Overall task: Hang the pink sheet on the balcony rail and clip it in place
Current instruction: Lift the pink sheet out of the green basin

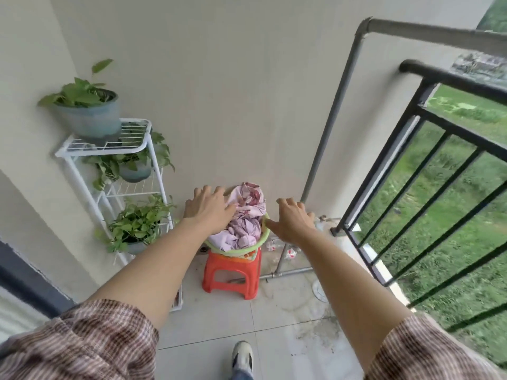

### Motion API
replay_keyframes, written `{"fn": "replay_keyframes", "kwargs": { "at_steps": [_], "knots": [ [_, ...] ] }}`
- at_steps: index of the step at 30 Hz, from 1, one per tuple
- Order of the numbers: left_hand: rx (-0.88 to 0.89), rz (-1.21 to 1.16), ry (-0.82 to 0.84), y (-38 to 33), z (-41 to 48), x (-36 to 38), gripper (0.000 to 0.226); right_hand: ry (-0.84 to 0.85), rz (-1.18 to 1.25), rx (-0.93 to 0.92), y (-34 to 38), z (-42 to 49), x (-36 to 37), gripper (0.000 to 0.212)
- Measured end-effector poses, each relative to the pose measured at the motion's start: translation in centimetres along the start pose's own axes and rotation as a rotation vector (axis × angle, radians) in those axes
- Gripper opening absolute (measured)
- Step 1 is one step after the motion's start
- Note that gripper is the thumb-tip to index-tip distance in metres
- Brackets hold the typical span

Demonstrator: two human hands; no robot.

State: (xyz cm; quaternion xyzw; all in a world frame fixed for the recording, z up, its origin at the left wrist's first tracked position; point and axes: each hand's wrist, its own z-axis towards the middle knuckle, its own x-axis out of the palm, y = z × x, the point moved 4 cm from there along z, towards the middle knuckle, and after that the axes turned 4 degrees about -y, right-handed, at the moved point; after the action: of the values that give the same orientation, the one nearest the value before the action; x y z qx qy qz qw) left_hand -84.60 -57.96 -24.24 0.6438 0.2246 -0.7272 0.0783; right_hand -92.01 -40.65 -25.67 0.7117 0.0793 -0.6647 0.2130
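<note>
- While both arms reach forward and down, the pink sheet (244, 215) lies bunched in a heap above the rim of a green basin (238, 250). It is not yet lifted and is well apart from its destination.
- Green basin: set on a red stool (233, 274) against the wall (219, 78), probably raised there to spare bending.
- Left hand (210, 209): fingers (198, 193) straight and spread, holding nothing. It is poised at the left side of the heap; whether the thumb touches the cloth cannot be told.
- Right hand (292, 220): fingers spread likewise, empty, with the thumb over the basin's right rim. The two hands flank the load, seemingly to gather it from both sides.
- Balcony rail (450, 78): black metal, top bar bare, to the right. It looks the likely place for draping.
- Grey pipe (337, 105): a bent frame standing between the wall and the rail.
- Clips: none made out.
- Plant rack (109, 149): white wire, in the left corner, with potted plants (82, 97) on its tiers.
- Shoe (242, 355): on the tiled floor (288, 311), below the arms.
</note>
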Motion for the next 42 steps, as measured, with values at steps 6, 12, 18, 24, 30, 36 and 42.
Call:
{"fn": "replay_keyframes", "kwargs": {
  "at_steps": [6, 12, 18, 24, 30, 36, 42],
  "knots": [
    [-0.039, -0.001, 0.08, 2.7, 14.3, 7.3, 0.051, 0.137, 0.013, 0.036, -1.1, 14.4, 6.9, 0.062],
    [-0.071, 0.007, 0.187, 4.5, 25.7, 14.9, 0.047, 0.284, 0.011, 0.085, -2.6, 26.9, 13.6, 0.058],
    [-0.12, -0.05, 0.312, 6.7, 33.0, 23.9, 0.044, 0.442, 0.018, 0.155, -4.1, 34.2, 20.5, 0.059],
    [-0.088, -0.071, 0.422, 8.1, 38.1, 34.5, 0.042, 0.496, 0.076, 0.231, -5.7, 40.2, 29.2, 0.047],
    [0.009, -0.068, 0.38, 9.0, 40.6, 43.8, 0.046, 0.394, 0.191, 0.426, -7.9, 43.8, 37.8, 0.057],
    [0.267, -0.022, 0.438, 8.1, 40.9, 48.3, 0.054, 0.318, 0.418, 0.798, -9.3, 44.5, 42.8, 0.044],
    [0.102, -0.409, 0.288, 7.4, 41.6, 45.1, 0.01, -0.073, 1.032, 0.846, -8.3, 45.9, 37.7, 0.034]
  ]
}}
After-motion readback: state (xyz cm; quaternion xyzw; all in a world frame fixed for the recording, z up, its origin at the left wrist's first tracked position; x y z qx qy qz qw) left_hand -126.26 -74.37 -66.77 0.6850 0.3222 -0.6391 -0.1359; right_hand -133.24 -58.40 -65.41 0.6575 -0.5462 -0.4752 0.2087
